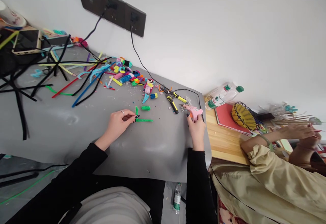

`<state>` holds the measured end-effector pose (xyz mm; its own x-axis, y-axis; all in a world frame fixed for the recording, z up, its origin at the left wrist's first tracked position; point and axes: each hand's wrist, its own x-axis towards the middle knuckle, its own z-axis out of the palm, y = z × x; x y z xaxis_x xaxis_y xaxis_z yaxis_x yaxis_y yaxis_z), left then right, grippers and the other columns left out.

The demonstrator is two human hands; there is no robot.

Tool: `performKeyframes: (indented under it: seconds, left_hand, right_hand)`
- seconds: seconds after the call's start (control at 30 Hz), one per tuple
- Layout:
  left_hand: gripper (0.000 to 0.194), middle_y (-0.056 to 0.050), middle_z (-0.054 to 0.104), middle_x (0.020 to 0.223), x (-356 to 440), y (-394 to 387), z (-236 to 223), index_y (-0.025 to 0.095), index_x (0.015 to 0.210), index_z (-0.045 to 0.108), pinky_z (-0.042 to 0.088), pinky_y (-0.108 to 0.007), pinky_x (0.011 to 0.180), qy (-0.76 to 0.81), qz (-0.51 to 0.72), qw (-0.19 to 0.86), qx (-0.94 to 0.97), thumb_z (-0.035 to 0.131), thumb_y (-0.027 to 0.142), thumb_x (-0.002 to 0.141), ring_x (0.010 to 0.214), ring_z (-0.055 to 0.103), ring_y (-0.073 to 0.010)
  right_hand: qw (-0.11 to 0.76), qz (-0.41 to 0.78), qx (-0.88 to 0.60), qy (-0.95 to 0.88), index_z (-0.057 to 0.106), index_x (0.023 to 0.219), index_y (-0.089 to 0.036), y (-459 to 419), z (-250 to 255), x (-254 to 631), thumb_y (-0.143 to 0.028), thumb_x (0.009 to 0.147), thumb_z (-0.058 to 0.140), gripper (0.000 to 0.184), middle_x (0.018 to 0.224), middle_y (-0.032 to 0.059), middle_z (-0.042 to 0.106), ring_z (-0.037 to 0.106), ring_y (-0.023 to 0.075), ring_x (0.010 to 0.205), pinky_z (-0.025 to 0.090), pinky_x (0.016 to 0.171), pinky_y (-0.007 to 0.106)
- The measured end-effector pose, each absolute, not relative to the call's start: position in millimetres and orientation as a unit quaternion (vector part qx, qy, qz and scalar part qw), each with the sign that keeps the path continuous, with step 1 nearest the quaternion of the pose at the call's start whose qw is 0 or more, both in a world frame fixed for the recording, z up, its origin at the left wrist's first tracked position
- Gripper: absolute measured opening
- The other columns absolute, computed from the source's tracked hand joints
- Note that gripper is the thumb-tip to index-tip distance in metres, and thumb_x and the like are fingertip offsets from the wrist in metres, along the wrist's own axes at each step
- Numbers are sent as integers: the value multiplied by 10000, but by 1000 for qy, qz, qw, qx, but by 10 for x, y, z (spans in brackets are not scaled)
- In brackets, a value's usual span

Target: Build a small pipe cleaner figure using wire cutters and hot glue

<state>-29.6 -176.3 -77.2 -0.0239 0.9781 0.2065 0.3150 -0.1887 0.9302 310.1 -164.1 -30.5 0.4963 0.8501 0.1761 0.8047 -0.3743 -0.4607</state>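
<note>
My left hand [121, 124], a ring on one finger, pinches a short green pipe cleaner piece [137, 110] above the grey mat. Just right of those fingertips lies a longer green pipe cleaner strip [145, 120]; whether the fingers also touch it I cannot tell. A folded green pipe cleaner bundle [146, 108] rests a little farther back. At the mat's right side, my right hand [196, 129] is closed around a pink hot glue gun [193, 111], whose nozzle points left. Yellow-and-black pliers [174, 101] lie near the nozzle, and a small pink pipe cleaner doll [148, 86] is behind the green pieces.
Black, red and blue pipe cleaners [61, 74] spread across the left of the grey mat [158, 149]. A black cord [142, 64] runs from the wall socket [134, 17]. On the right, a wooden table [224, 142] bears a bottle [224, 98], a yellow basket [243, 117] and another person's arms [280, 134].
</note>
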Motion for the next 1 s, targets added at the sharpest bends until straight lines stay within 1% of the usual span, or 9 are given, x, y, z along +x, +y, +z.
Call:
performKeyframes:
  seconds: [0.17, 0.3, 0.4, 0.5, 0.6, 0.67, 0.73, 0.83, 1.0]
  left_hand:
    - [304, -38, 779, 730, -295, -1775, -768, 232, 759, 769, 595, -307, 628, 527, 481, 337, 614, 694, 494, 893, 634, 710, -194]
    - [285, -43, 793, 783, -290, -1787, -777, 231, 754, 778, 589, -297, 630, 524, 485, 327, 620, 688, 463, 893, 653, 702, -184]
    - [269, -45, 797, 807, -282, -1796, -776, 230, 752, 778, 574, -288, 619, 523, 486, 318, 624, 687, 439, 895, 658, 690, -177]
    - [243, -43, 797, 823, -276, -1807, -761, 232, 755, 780, 557, -278, 611, 521, 486, 311, 629, 685, 405, 897, 666, 684, -174]
    - [219, -43, 798, 833, -278, -1816, -744, 235, 759, 786, 538, -271, 595, 517, 482, 307, 637, 692, 384, 889, 672, 683, -174]
    - [220, -46, 798, 838, -280, -1820, -741, 237, 772, 795, 534, -272, 595, 514, 477, 300, 646, 688, 383, 897, 677, 687, -177]
    - [235, -48, 798, 847, -283, -1823, -746, 240, 788, 804, 548, -279, 624, 510, 473, 288, 658, 670, 385, 917, 704, 700, -185]
    - [264, -50, 800, 863, -287, -1827, -767, 244, 800, 807, 570, -295, 680, 507, 467, 276, 670, 639, 390, 941, 748, 718, -197]
    - [276, -50, 808, 905, -285, -1834, -809, 250, 826, 811, 575, -301, 702, 500, 466, 267, 679, 616, 391, 960, 766, 725, -198]
  right_hand:
    - [209, 15, -835, -508, 663, 988, -144, -1676, -360, 3105, -425, 929, 608, 292, 969, 177, 670, 639, 311, 909, 439, 751, 355]
    - [183, -1, -849, -496, 677, 1090, -120, -1784, -308, 3098, -457, 949, 624, 368, 1095, 219, 632, 652, 378, 1030, 467, 828, 417]
    - [201, -27, -840, -504, 660, 1206, -90, -1847, -215, 3043, -387, 939, 647, 400, 1211, 259, 602, 623, 397, 1136, 483, 908, 461]
    - [300, -18, -750, -589, 650, 1263, -126, -1895, -114, 2830, -272, 973, 574, 334, 1208, 208, 631, 642, 315, 1104, 516, 940, 431]
    - [347, 117, -605, -707, 673, 1223, -190, -1922, -59, 2437, -243, 1023, 532, 250, 1097, 114, 682, 677, 221, 938, 565, 861, 349]
    - [337, 192, -517, -763, 681, 1248, -201, -1911, -56, 2141, -251, 1054, 542, 244, 1114, 100, 689, 693, 198, 957, 575, 872, 310]
    - [316, 212, -466, -799, 671, 1292, -196, -1871, -65, 1887, -247, 1067, 554, 259, 1110, 99, 697, 697, 197, 989, 567, 921, 306]
    - [266, 219, -435, -832, 655, 1323, -200, -1782, -71, 1652, -208, 1071, 548, 274, 1106, 96, 712, 690, 200, 1004, 553, 926, 305]
    - [223, 234, -408, -854, 708, 1136, -204, -1669, -41, 1583, -164, 1072, 525, 198, 1041, 70, 730, 693, 181, 929, 523, 842, 272]
